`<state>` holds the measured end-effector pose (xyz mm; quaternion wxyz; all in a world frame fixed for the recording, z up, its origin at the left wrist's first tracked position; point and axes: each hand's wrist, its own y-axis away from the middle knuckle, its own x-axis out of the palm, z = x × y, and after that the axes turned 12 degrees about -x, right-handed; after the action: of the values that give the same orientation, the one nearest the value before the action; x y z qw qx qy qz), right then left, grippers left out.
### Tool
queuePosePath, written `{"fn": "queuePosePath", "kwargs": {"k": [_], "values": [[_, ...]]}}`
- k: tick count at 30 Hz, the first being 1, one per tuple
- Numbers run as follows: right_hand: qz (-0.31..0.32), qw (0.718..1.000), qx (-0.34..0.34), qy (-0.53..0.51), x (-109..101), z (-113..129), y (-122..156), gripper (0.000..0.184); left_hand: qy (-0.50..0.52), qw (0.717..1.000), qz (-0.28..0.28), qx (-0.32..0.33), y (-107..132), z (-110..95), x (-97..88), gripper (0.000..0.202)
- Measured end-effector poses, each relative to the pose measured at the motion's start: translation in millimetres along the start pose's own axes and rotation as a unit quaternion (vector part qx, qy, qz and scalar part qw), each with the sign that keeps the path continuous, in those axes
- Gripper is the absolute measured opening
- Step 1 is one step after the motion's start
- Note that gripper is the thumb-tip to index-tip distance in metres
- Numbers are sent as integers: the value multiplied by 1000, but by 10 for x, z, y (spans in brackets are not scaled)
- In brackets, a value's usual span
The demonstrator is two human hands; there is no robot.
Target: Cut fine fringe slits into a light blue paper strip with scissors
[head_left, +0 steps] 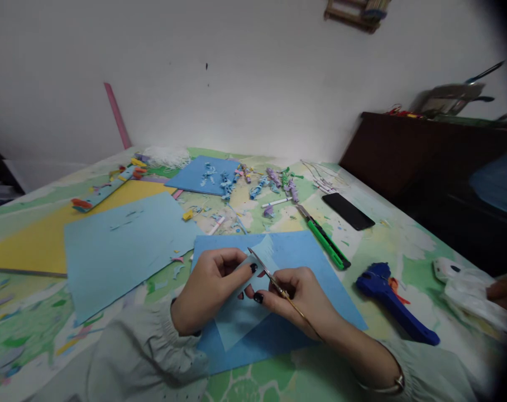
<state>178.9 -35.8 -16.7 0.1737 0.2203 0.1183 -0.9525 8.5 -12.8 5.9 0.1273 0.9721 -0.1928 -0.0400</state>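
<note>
My left hand [220,282] pinches a piece of light blue paper or thin foam [237,326], thumb on top. Gold-handled scissors [283,291] sit in my right hand [306,298], their blades pointing up and left across the sheet near my left thumb. The fingers of my right hand are wrapped about the handles, which they partly hide. Beneath both hands lies a darker blue foam sheet [307,251]. Just beyond it, to the right, rests a green utility knife [328,244] with its blade out.
To the left are a large light blue sheet [123,251] and a yellow sheet [23,240]. A blue glue gun [393,301] and a black phone [348,211] lie to the right. Rolled paper pieces [274,177] and scraps are scattered behind, near the wall.
</note>
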Motion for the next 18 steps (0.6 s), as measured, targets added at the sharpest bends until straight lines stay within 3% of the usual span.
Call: {"fn": "queuePosePath", "kwargs": {"k": [7,18], "values": [[42,994,-31,-98,-44,-13,20,34,-20,999,-36,2,21,-30,-14,15],[48,995,-33,-75,-29,-49,31,33,-45,997,-58,2,12,-20,-13,13]]}}
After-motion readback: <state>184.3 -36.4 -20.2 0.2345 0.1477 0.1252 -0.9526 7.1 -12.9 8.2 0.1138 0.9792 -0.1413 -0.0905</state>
